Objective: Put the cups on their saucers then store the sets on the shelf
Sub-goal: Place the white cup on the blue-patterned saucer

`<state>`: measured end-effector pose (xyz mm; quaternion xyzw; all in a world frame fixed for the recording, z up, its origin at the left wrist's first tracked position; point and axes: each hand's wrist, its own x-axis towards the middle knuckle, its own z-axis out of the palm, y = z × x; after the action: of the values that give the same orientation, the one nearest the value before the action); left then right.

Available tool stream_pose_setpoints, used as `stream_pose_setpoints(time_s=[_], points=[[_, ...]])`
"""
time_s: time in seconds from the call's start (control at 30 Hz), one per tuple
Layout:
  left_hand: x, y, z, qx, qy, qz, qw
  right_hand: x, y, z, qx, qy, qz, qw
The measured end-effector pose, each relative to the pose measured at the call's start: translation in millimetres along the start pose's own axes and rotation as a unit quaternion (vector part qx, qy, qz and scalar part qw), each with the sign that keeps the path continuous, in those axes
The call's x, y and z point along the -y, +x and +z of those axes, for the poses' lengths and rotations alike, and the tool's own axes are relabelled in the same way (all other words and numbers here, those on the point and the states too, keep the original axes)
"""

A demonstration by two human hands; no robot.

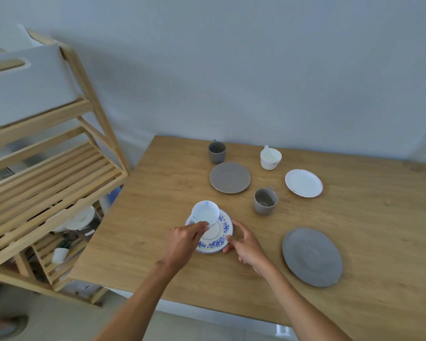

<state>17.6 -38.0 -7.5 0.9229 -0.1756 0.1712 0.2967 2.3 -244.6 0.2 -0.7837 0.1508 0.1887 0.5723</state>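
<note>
1. Standing at the far left is the wooden shelf point(59, 173), its slatted middle tier looking free to take the sets; a white bin point(27, 84) is sitting on the tier above.
2. The left hand point(182, 242) is pinching the white cup point(205, 212) near its base, fingers curled round it, and the cup is leaning, tilted over the far left part of the blue-patterned saucer point(219, 238). I cannot tell whether its foot is touching the saucer yet.
3. The right hand point(244, 243) is gripping that saucer's near right rim, thumb on top, steadying it on the table point(138, 242).
4. So the first pairing seems to be in hand: the next move calls for righting the cup and centring it in the saucer's ring before lifting the set towards the shelf.
5. Further right, three pairs are waiting unmatched: a dark grey cup point(217, 151) behind a grey saucer point(229, 177), a grey cup point(265, 201) apart from the large grey saucer point(312, 257), and a white cup with handle point(270, 157) near the white saucer point(303, 183).
</note>
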Motion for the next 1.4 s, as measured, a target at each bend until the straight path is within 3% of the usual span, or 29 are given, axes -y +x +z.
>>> stream_pose_setpoints(time_s=[0.27, 0.57, 0.87, 1.13, 1.4], points=[[6.5, -7.0, 6.2, 0.053, 0.034, 0.020, 0.998, -0.9, 7.2, 1.8, 0.012, 0.000, -0.008, 1.000], [8.0, -6.7, 0.7, 0.063, 0.063, 0.041, 0.995, 0.3, 5.1, 0.9, 0.009, 0.007, -0.013, 1.000], [6.5, -10.7, -4.9, 0.092, 0.057, 0.015, 0.994, -1.1, 0.0, 3.6, -0.022, 0.007, -0.041, 0.999], [-18.6, -22.7, -4.2, 0.063, -0.039, -0.035, 0.997, -3.8, -20.8, -3.0, -0.077, 0.007, -0.075, 0.994], [-79.4, -11.7, 30.8, 0.081, -0.128, -0.042, 0.988, -26.1, -50.3, -67.4, -0.172, 0.006, -0.084, 0.982]])
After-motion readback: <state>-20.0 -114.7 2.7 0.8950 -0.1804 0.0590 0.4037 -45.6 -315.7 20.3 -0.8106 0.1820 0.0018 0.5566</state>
